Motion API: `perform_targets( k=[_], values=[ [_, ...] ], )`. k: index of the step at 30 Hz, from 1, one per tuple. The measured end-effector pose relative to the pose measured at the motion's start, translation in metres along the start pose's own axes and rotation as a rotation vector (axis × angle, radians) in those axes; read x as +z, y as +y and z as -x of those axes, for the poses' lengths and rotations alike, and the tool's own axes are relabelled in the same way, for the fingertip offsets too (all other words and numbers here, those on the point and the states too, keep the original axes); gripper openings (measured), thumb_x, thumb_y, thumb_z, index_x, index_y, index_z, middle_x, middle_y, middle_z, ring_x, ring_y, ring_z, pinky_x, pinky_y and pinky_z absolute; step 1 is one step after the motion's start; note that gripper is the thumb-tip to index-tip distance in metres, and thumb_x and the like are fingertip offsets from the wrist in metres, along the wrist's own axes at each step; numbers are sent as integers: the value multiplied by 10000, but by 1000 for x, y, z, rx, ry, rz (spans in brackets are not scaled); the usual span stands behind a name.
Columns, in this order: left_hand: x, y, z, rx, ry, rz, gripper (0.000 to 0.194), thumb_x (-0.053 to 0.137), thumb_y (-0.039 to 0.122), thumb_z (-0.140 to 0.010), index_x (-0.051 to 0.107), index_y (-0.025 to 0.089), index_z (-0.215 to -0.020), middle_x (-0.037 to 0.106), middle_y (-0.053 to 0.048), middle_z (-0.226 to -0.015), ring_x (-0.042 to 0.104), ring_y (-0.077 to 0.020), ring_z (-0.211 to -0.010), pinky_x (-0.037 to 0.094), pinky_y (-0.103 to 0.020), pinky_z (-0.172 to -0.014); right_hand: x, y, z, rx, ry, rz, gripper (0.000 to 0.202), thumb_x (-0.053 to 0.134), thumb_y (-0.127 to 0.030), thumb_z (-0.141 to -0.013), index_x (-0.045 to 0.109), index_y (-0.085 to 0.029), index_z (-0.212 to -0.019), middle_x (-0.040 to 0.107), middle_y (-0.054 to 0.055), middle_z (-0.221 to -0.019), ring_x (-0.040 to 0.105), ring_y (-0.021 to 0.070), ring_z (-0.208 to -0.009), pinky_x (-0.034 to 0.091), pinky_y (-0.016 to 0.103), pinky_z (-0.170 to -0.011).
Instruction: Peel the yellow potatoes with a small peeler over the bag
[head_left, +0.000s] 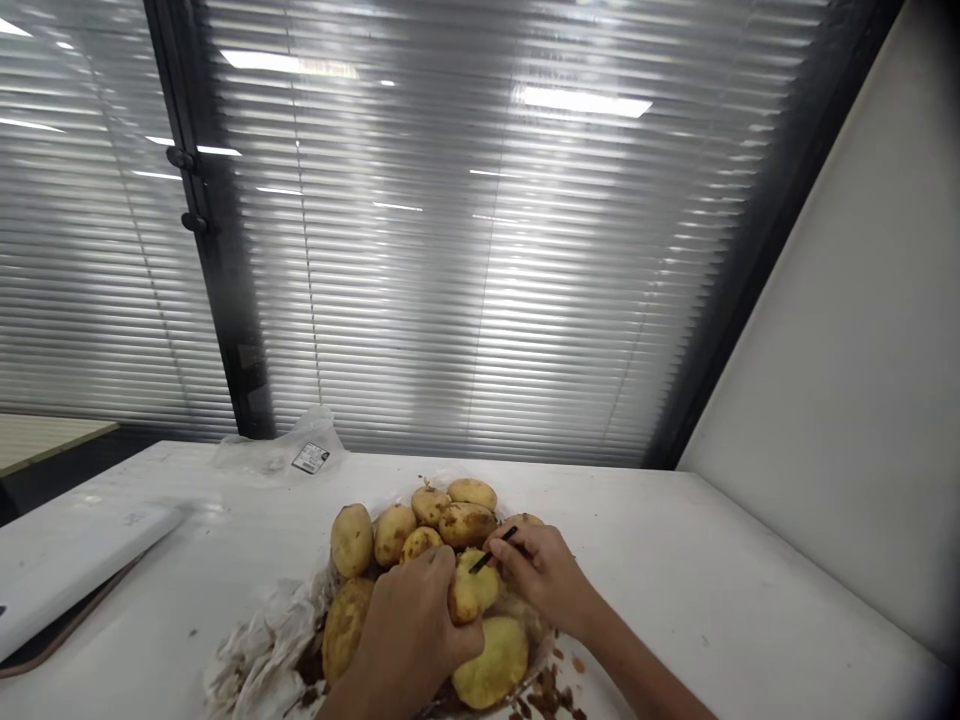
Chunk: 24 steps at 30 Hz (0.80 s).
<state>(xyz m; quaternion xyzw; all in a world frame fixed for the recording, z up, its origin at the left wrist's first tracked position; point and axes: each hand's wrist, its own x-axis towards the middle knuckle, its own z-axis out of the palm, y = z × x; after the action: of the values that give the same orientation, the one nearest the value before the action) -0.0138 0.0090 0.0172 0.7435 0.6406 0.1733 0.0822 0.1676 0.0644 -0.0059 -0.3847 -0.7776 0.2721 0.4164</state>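
Observation:
My left hand (409, 630) grips a potato (469, 597) whose pale yellow flesh is bare on the side facing right. In my right hand (544, 575), pinched between the fingertips, is a thin black stick-like tool (493, 551). Its lower end meets the bare flesh of that potato; the tool's exact kind is not clear. Just below lies another potato (493, 665) with a smooth yellow face. Several unpeeled potatoes (351, 540) sit behind and left of my hands on clear plastic. Part of the held potato is hidden by my left fingers.
Brown peelings (551, 692) are scattered at the front right of the pile. Crumpled white tissue (259, 650) lies to its left. A clear plastic bag with a label (310, 458) rests at the table's back edge. A white flat device (82, 575) stands at far left, before window blinds (465, 300).

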Motion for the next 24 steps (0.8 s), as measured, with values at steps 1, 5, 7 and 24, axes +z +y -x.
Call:
perform_targets(
  k=[1,5,7,24],
  values=[
    [0,0,0,3,8,8,139,544,248,-614,435,225,-697,628,-6,-758,605,-213,-735,257,-314,-588,0,-1,0,1,29,18,348,464,-423,-935,656,-181,-775,674,46,-737,602,162,-661,459,251,-597],
    [0,0,0,4,12,34,149,544,255,-609,411,227,-670,619,-3,-736,602,-213,-725,248,-313,-587,-2,0,0,35,20,-47,345,465,-417,-937,657,-176,-780,684,48,-759,603,156,-640,453,241,-561],
    [0,0,-1,4,17,32,141,536,250,-612,408,228,-669,620,-4,-734,604,-213,-725,250,-315,-589,-2,1,0,13,10,-17,344,467,-403,-937,660,-178,-761,683,48,-754,608,162,-665,465,249,-599],
    [1,-1,0,-3,12,28,151,524,260,-614,383,231,-661,603,-4,-722,596,-222,-713,222,-318,-583,-6,2,1,13,-6,-25,332,470,-395,-940,655,-170,-781,670,49,-756,609,167,-700,457,254,-631]
  ],
)
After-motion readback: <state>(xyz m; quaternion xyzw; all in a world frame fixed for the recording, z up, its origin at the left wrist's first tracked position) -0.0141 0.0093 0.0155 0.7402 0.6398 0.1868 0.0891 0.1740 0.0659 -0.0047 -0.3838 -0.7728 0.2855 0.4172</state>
